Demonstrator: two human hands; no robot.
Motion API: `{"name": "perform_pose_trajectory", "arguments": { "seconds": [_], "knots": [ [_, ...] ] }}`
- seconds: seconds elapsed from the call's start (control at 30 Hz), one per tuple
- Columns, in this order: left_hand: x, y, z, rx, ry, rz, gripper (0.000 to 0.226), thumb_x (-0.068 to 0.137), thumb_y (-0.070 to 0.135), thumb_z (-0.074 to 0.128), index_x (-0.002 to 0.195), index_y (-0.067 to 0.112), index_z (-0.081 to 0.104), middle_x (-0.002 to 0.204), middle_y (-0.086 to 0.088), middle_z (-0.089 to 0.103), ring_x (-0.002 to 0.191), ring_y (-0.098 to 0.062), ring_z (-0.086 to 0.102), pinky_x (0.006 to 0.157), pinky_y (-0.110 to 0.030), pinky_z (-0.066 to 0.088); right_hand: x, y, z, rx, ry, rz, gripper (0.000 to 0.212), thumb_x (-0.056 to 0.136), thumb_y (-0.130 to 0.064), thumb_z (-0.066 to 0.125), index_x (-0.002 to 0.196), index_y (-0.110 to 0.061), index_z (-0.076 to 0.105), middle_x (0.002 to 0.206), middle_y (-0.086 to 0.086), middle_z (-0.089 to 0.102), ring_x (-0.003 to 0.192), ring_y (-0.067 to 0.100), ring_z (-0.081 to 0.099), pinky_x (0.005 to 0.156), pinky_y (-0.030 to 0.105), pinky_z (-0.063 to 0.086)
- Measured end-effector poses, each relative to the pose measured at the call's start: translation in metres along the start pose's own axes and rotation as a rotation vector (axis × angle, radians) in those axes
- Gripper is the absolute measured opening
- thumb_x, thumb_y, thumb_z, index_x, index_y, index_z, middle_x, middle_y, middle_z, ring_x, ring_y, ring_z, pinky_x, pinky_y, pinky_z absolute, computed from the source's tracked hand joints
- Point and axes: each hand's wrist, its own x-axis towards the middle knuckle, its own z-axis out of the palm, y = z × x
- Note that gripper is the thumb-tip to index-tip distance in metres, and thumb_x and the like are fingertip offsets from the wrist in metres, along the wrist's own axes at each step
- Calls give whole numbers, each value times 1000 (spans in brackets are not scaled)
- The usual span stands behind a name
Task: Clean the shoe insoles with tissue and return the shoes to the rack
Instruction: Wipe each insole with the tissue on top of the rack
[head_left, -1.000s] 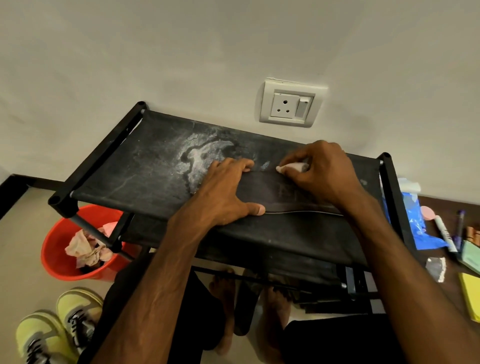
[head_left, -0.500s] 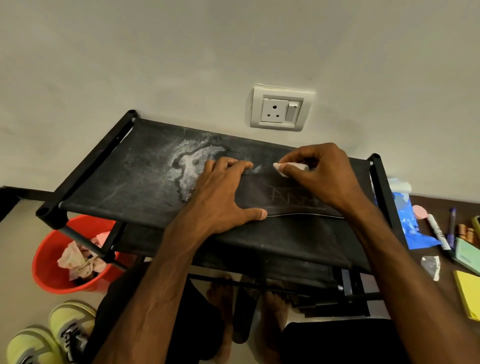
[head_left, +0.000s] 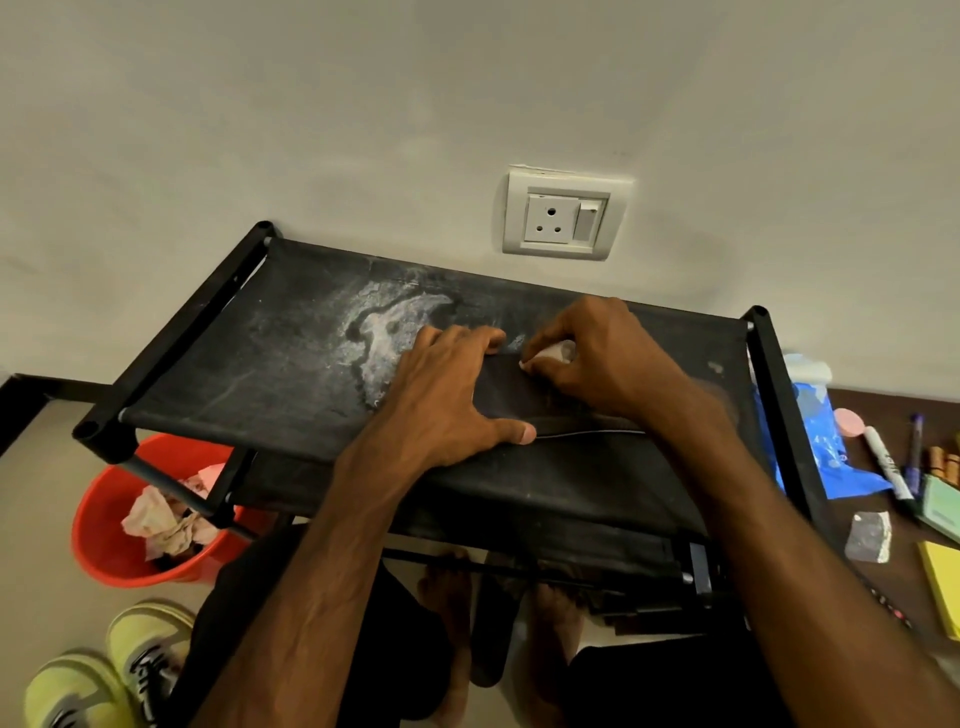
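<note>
Open shelf fabric left of the left hand's fingers (dusty, nothing on it). Beyond fingertips: wall, socket. Right of right hand: frame bar, then clutter.

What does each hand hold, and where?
Right hand pinches a tissue wad between its fingers. Left hand grips nothing, pressing flat on the dark insole.

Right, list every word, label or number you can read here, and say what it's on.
No text here can be read for certain.
White marker: dark print on the barrel, too small and blurred to read.
Green pad: a faint line of print, unreadable.
Blue plastic bag: pale markings, unreadable.
Wall socket, shoe rack, yellow sneakers: no lettering visible.
</note>
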Motion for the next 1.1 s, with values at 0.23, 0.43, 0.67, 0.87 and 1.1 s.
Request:
{"name": "perform_pose_trajectory", "arguments": {
  "seconds": [0.23, 0.43, 0.67, 0.87, 1.1],
  "knots": [
    [3, 1, 2, 27, -11, -8, 101, 63, 64, 84, 148, 29, 41, 144, 6, 46, 131, -18, 34, 110, -40, 37, -19, 0, -16, -94, -211, 34, 6, 83, -37, 80, 88, -38, 80, 101, -12, 74, 96, 12, 67, 87, 44, 59],
    [3, 1, 1, 30, -26, -6, 98, 65, 62, 84, 147, 30, 41, 143, 6, 44, 133, -18, 31, 111, -44, 36, -11, -6, -2, -161, 92, 102, 12, 83, -37, 77, 95, -37, 79, 100, -4, 75, 95, 22, 68, 84, 46, 58],
    [2, 0, 3, 5, -9, -19, 99, 62, 62, 86, 145, 31, 43, 142, 7, 46, 131, -18, 34, 110, -44, 37, -1, -6, -1, -111, 61, 80, 16, 85, -27, 71, 97, -32, 81, 102, -2, 77, 94, 22, 69, 85, 48, 59],
    [3, 1, 3, -16, -2, -32, 99, 60, 60, 88, 144, 31, 44, 141, 8, 47, 130, -17, 34, 110, -41, 37, -24, -4, -13, -28, -235, 31, 13, 84, -28, 76, 85, -40, 79, 94, -15, 77, 91, 8, 70, 85, 41, 60],
    [4, -1, 2, -3, -24, -14, 97, 64, 61, 85, 145, 30, 43, 142, 7, 45, 131, -17, 33, 112, -42, 35, -15, -6, 2, -91, 17, 82, 10, 83, -37, 78, 92, -42, 77, 98, -11, 74, 91, 15, 68, 82, 46, 60]
  ]
}}
